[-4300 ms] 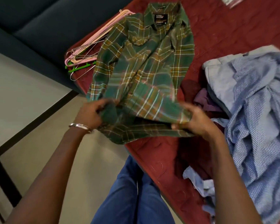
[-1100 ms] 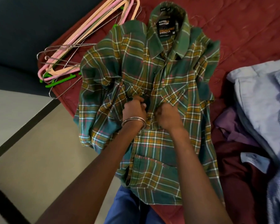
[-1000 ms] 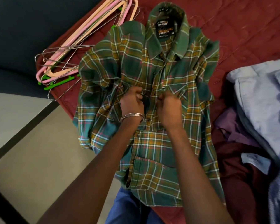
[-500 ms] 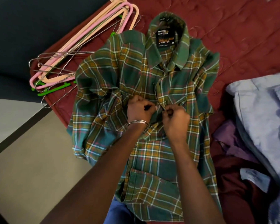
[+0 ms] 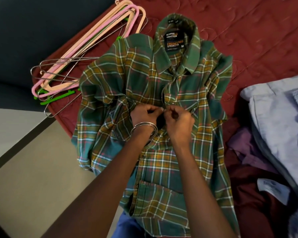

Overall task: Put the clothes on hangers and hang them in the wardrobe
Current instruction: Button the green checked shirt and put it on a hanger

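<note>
Both hands (image 5: 162, 115) moved up shirt (image 5: 162, 160) placket; label (image 5: 174, 40) reads "ALCOHOL ADDICTION".

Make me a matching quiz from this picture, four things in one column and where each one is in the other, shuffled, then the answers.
Things
1. plaid shirt
2. hangers
3. bangle
4. pale blue clothes

Places
A. on the left wrist
B. heaped at the right edge of the view
C. spread flat in the middle of the red bedspread, front up
D. piled at the bed's corner, left of the shirt

Pairs: 1-C, 2-D, 3-A, 4-B
</note>
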